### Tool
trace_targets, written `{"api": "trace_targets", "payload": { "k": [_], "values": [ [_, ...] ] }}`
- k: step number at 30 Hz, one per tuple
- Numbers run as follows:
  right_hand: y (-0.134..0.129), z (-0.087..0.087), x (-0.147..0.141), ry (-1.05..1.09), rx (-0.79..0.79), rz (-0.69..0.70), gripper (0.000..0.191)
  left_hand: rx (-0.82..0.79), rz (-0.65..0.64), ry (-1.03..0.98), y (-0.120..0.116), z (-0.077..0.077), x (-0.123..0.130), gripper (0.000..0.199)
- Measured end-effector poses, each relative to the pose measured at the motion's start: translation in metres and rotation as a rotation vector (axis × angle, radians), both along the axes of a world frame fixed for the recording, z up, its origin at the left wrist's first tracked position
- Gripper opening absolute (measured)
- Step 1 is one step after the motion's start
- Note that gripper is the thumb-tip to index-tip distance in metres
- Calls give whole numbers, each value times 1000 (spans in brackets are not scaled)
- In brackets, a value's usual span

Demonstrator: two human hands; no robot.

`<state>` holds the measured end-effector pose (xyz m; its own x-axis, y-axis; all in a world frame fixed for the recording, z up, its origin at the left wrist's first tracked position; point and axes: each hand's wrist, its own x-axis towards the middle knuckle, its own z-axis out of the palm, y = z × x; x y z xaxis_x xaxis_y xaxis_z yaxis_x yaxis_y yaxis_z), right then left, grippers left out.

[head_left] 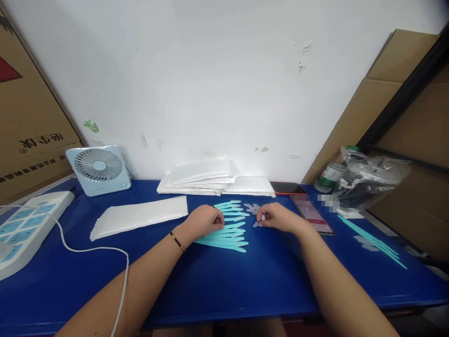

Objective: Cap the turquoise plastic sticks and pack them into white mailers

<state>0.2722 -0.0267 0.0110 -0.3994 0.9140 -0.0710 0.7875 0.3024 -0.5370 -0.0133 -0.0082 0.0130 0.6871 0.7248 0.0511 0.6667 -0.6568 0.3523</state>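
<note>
Curling left hand [206, 220] over mid-frame teal strips [229, 241], apparently fanned for access, grip unclear; pinching pale piece [264, 217] in right hand [275, 217].

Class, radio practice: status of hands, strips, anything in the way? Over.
Left hand curled over slim turquoise strips, laid side by side. Right hand at small, flat, translucent pieces near strip tips. Thin white cable crosses in front of left forearm.

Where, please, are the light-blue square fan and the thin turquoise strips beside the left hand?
Light-blue square fan [99, 165]: head view, round central hub.
Thin turquoise strips [221, 241]: head view, middle of a lower strip.
</note>
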Motion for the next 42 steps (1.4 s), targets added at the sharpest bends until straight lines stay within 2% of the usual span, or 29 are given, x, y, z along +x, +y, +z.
{"api": "trace_targets", "payload": {
  "k": [11, 18, 20, 23, 26, 30, 33, 36, 42],
  "values": [
    [-2, -10, -39, 84, 192, 129, 8, -26, 5, -26, 4, -9, 1, 11],
    [0, -18, -56, 106, 275, 124, 10, 27, -5, -30, 12, -12, -2, 11],
    [3, -17, -52, 130, 294, 92, 11, 59, 7, -17, 16, -14, -3, 11],
    [7, -9, -31, 147, 357, -61, 16, 134, 38, 6, 20, -15, -2, 11],
    [8, -1, -7, 81, 330, -150, 17, 172, 78, 4, 20, -11, -2, 13],
    [6, 2, 3, -49, 270, -86, 14, 76, 106, -83, 12, 1, -7, 19],
    [5, 0, -2, -121, 232, -47, 11, -97, 24, -84, 5, 7, -11, 24],
    [5, -2, -7, -120, 205, -23, 13, -213, -23, -49, 1, 6, -11, 22],
    [3, 0, -11, -66, 176, -79, 15, -207, 14, -47, 3, 3, -8, 16]
  ]
}}
